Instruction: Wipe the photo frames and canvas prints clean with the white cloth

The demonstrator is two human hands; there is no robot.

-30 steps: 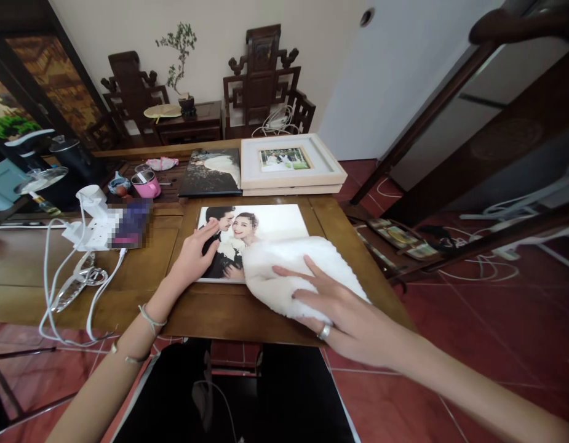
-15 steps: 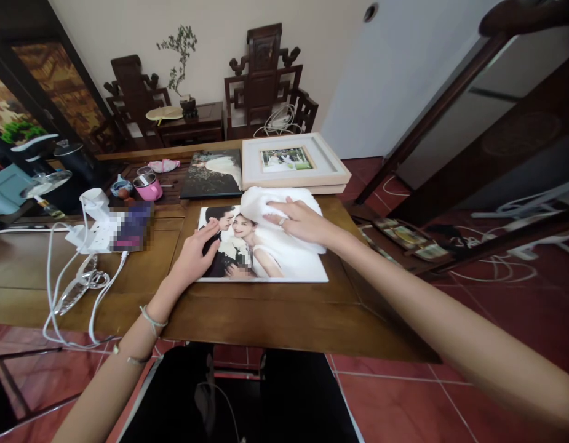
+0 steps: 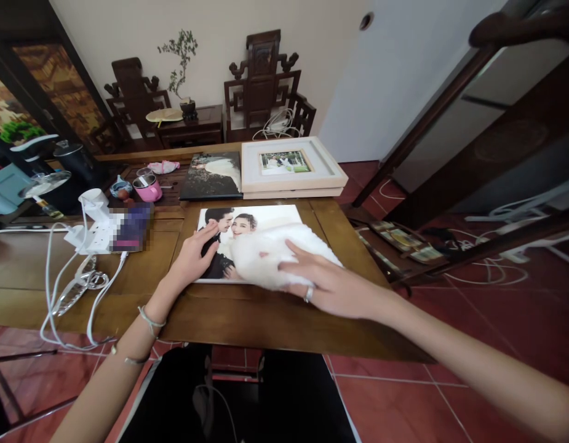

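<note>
A wedding photo panel (image 3: 277,213) lies flat on the wooden table in front of me, showing a couple in a dark suit and white dress. My left hand (image 3: 196,250) rests on its left edge, fingers stretched out, holding nothing. With fingers bent over a fluffy white cloth (image 3: 256,252), my right hand (image 3: 328,283) presses it on the lower right of the panel. The cloth covers much of that side and reaches past the front edge. A ring is on a finger of my right hand.
Behind the panel lie a dark photo panel (image 3: 210,176) and a pale framed photo (image 3: 296,186). To the left are a power strip (image 3: 97,234) with white cables, a clear hair claw (image 3: 79,289) and a pink cup (image 3: 148,189). A dark wooden rack (image 3: 432,111) stands at right.
My right hand has drawn the white cloth from the upper right of the panel down toward its front edge. The left hand stays in place on the panel.
</note>
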